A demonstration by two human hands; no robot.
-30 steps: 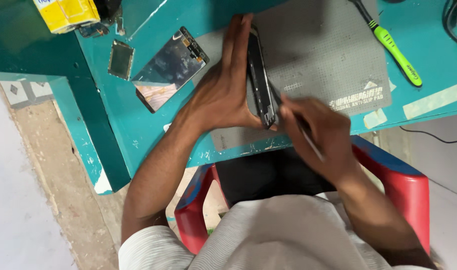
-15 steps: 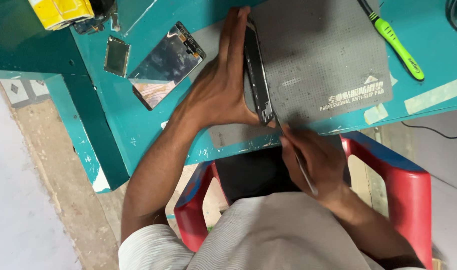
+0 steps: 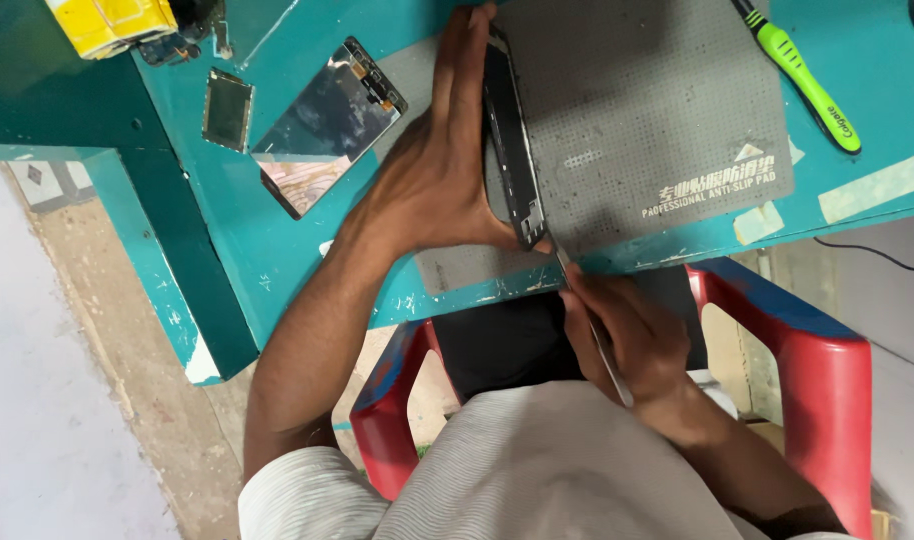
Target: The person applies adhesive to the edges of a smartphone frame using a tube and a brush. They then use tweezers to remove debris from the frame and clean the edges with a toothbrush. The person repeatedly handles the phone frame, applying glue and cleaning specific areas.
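Left hand (image 3: 447, 170) clamps phone frame (image 3: 512, 150) on edge atop grey mat (image 3: 657, 110), long axis running away from the body; right hand (image 3: 627, 335) pinches thin metal tool (image 3: 589, 318), tip at frame's near corner

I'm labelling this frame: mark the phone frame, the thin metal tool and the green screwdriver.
phone frame (image 3: 509, 150): head view, mid edge.
thin metal tool (image 3: 607, 350): head view, shaft.
green screwdriver (image 3: 807, 85): head view, handle.

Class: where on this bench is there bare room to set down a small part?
Free: the grey mat between the phone frame and the green screwdriver. Crowded: left of the left hand, where the screen panel and small chip lie.
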